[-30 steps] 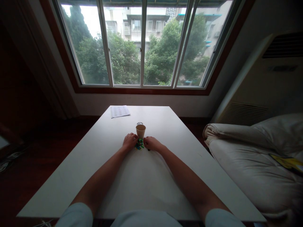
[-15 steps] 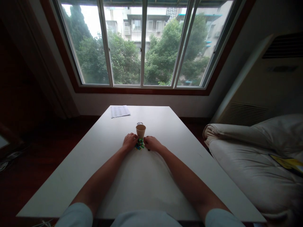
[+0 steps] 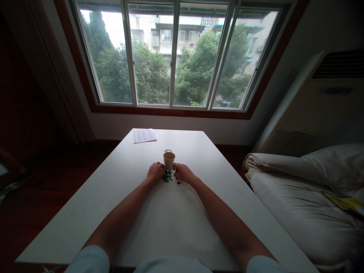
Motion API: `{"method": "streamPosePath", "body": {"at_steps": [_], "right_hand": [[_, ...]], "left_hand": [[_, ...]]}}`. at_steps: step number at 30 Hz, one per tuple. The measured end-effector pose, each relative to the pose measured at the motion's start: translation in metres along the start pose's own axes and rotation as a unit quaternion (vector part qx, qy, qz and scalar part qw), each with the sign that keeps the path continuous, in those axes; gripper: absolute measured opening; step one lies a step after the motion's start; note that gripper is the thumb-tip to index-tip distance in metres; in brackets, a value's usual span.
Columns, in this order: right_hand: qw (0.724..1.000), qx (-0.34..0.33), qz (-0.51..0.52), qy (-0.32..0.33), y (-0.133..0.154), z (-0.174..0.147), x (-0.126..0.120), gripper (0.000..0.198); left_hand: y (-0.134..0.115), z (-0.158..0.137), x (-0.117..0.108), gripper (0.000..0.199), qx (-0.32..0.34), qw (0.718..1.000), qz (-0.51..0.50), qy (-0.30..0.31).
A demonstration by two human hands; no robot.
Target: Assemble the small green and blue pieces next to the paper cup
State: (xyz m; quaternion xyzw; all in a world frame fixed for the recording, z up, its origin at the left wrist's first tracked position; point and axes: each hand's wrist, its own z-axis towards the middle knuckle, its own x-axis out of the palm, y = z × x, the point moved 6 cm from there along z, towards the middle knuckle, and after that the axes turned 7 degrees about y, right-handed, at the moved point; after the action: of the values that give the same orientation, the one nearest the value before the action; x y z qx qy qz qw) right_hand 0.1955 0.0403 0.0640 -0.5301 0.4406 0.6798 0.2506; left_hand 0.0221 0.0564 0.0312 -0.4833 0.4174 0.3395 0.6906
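Note:
A brown paper cup stands upright on the white table. Right in front of it lies a small pile of green, blue and other coloured pieces, too small to name. My left hand is at the pile's left edge, fingers curled inward and closed; whatever they may pinch is hidden. On the other side, my right hand is closed, its fingertips close to the cup's lower right; its contents cannot be made out. Several tiny dark pieces lie just below my right hand.
Behind the cup lies a dark thin looped thing. Printed sheets of paper rest at the table's far left corner. A padded pale cover spreads over furniture on the right, and a window fills the far wall.
My right hand has shifted slightly away from the coloured pile, and more of the dark pieces below it show. My left hand stays almost in place. The camera view has tilted a little.

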Motion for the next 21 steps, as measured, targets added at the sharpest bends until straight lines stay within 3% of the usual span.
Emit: {"method": "streamPosePath", "body": {"at_steps": [9, 21], "right_hand": [[0.969, -0.027, 0.215, -0.115, -0.009, 0.009, -0.029, 0.024], [0.952, 0.02, 0.244, -0.185, -0.038, 0.053, -0.052, 0.023]], "left_hand": [[-0.001, 0.0, -0.001, 0.023, -0.005, 1.0, -0.008, -0.001], [0.003, 0.0, 0.003, 0.023, 0.005, 1.0, -0.013, -0.006]]}}
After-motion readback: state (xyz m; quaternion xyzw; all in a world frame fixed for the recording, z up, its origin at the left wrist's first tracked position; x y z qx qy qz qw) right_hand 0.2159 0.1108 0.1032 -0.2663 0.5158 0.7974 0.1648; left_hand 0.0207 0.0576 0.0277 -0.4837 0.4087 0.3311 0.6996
